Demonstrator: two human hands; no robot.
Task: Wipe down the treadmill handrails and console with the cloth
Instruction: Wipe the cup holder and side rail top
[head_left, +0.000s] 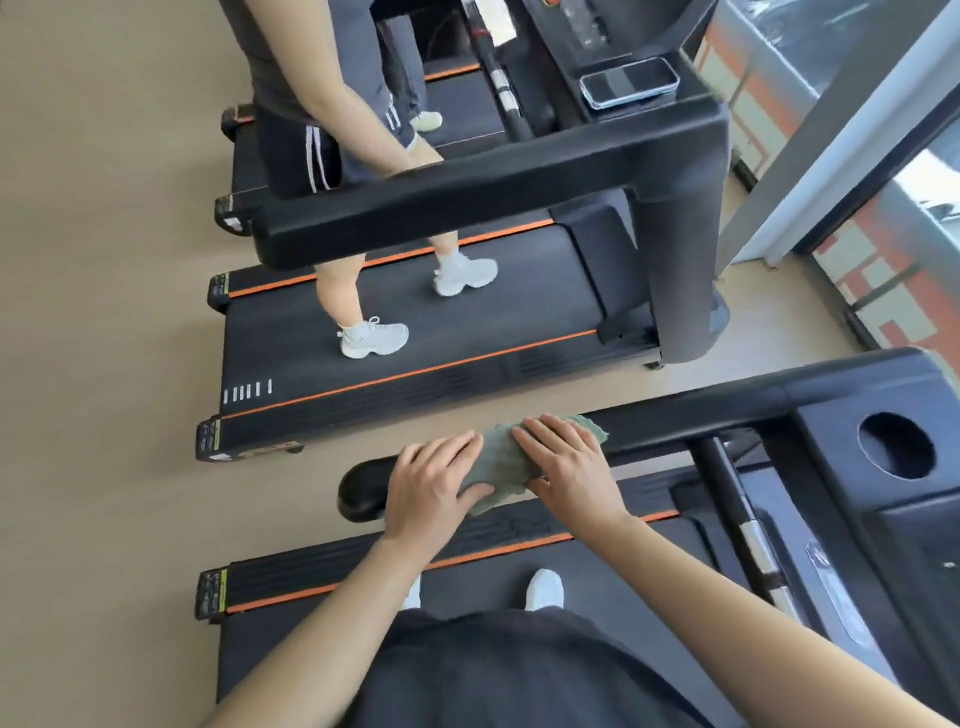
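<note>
A dark top (519, 675) and two bare forearms filled the bottom of the frame. Just above them, two white shoes (544, 590) stood on the black belt (472, 592) of the near treadmill, which was edged with an orange stripe.

Above the belt, at lower centre, both hands lay side by side on the handrail (685, 418), a black bar running from a rounded end at centre left to the console (826, 457) at the right edge. The green cloth (498, 462) was draped over this rail between and under the hands. The left hand (431, 483) wrapped the rail and the cloth's left end, its fingers spread over the far side and its thumb lying on the cloth. The right hand (566, 467) covered the cloth's right part, fingers laid over the top and thumb curled on the near side, clamping the cloth to the rail. A corner of cloth stuck out past the right fingertips. The console had a round cup hole (896, 446).

Beyond the rail was beige floor (104, 312), then a second treadmill (519, 312) across mid-frame. Another person (337, 291) in pale trainers stood on its belt. At upper right a phone (628, 82) lay on that machine's console, and a window (909, 182) ran down the right edge.
</note>
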